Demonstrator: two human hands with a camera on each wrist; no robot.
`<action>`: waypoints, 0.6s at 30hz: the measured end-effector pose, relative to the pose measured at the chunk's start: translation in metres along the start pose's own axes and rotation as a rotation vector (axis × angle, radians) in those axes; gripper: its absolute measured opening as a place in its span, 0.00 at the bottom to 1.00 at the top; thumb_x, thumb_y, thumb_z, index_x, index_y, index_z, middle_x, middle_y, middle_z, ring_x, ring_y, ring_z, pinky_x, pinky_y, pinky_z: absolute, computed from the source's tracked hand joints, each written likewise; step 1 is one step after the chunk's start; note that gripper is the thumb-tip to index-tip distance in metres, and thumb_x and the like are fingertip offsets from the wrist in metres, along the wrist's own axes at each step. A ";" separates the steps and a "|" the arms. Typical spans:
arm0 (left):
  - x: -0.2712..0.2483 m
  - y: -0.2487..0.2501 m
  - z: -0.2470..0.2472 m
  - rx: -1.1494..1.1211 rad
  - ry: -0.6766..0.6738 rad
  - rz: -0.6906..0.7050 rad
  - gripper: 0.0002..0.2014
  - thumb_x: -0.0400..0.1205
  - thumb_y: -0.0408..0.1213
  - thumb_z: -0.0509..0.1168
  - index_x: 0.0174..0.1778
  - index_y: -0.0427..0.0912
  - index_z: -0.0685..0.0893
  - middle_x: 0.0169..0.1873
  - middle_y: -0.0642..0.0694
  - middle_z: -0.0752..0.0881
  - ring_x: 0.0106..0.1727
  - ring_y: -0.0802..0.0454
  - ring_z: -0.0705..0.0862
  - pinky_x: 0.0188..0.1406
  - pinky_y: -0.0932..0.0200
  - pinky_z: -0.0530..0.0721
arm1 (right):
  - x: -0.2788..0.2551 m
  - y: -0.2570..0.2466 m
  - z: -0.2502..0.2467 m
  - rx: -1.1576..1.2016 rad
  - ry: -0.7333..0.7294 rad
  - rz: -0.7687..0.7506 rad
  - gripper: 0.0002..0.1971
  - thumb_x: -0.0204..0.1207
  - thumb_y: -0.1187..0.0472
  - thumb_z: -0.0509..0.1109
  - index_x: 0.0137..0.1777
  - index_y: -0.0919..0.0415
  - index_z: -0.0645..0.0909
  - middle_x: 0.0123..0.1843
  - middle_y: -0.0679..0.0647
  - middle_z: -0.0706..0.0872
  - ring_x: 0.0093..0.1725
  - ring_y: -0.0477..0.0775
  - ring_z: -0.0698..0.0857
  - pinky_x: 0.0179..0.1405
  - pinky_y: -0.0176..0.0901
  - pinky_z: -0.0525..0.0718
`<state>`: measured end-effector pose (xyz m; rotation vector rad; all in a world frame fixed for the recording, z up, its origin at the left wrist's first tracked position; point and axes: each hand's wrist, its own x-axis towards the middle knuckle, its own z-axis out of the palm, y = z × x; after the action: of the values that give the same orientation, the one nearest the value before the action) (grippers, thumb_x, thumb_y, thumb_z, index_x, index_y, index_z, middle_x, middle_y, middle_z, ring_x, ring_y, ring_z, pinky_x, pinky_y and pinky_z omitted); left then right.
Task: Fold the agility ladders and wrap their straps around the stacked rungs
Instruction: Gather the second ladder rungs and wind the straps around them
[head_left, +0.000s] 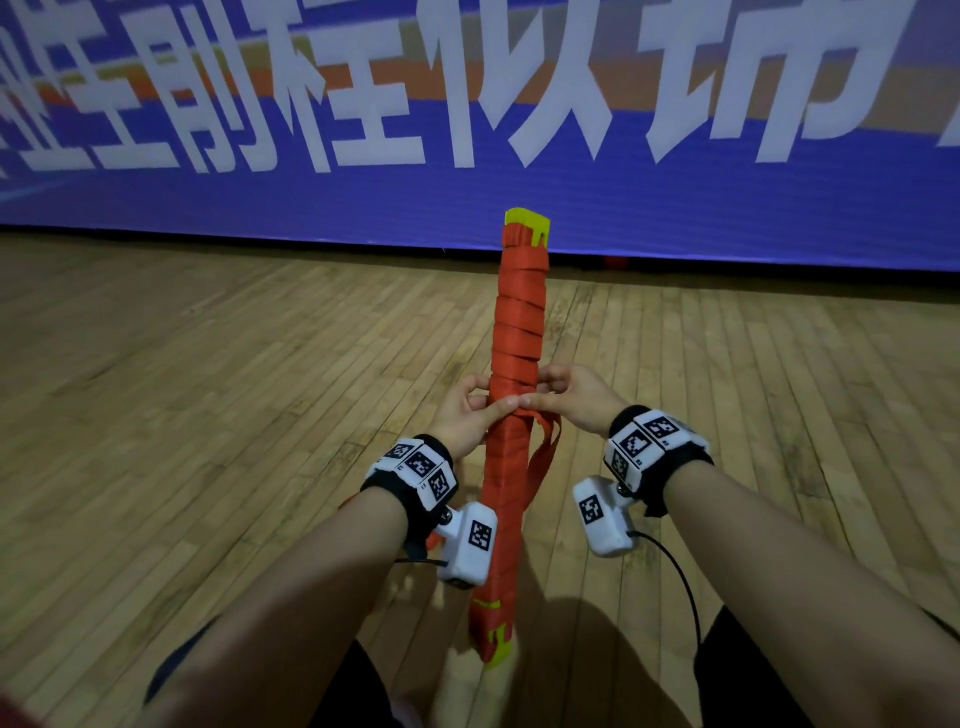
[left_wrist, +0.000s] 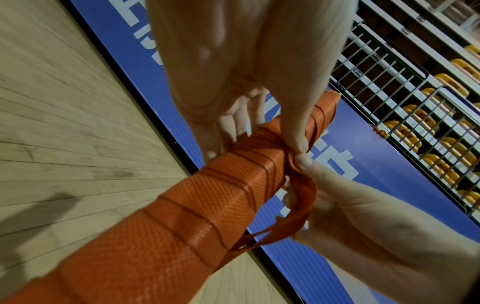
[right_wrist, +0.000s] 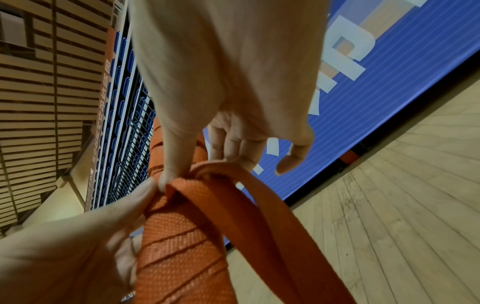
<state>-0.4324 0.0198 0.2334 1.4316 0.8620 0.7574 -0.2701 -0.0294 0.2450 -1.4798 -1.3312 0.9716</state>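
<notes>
Orange strap pinched between left hand, right hand.

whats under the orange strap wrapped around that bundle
Only yellow rung ends poke out past the orange strap at top and bottom. The stack between them is covered, also by both hands.

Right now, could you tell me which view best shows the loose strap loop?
The right wrist view: the strap loop fills the foreground, running from the thumbs' pinch. The left wrist view shows it partly behind the right hand. The head view shows it small, beside the bundle.
</notes>
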 end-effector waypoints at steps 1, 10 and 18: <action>0.001 -0.001 0.000 0.009 0.001 0.007 0.14 0.81 0.33 0.68 0.59 0.36 0.72 0.42 0.42 0.87 0.32 0.59 0.88 0.31 0.65 0.86 | 0.000 0.000 0.000 0.001 -0.012 -0.004 0.15 0.74 0.65 0.74 0.60 0.63 0.80 0.40 0.48 0.85 0.41 0.45 0.85 0.44 0.32 0.83; 0.005 -0.001 -0.005 -0.013 0.107 0.011 0.19 0.81 0.37 0.68 0.65 0.34 0.74 0.40 0.43 0.87 0.33 0.57 0.88 0.30 0.65 0.84 | -0.003 0.000 -0.005 -0.077 0.153 -0.146 0.08 0.74 0.66 0.74 0.35 0.56 0.81 0.36 0.49 0.83 0.37 0.40 0.82 0.43 0.31 0.80; 0.005 0.003 -0.008 -0.003 0.124 0.004 0.23 0.82 0.39 0.67 0.69 0.33 0.72 0.48 0.35 0.87 0.40 0.49 0.87 0.33 0.62 0.84 | -0.004 0.003 -0.003 -0.112 0.013 -0.045 0.03 0.77 0.63 0.72 0.44 0.56 0.87 0.31 0.40 0.88 0.35 0.37 0.86 0.42 0.33 0.81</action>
<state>-0.4369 0.0284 0.2366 1.3951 0.9529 0.8568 -0.2666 -0.0340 0.2429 -1.5311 -1.4227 0.8694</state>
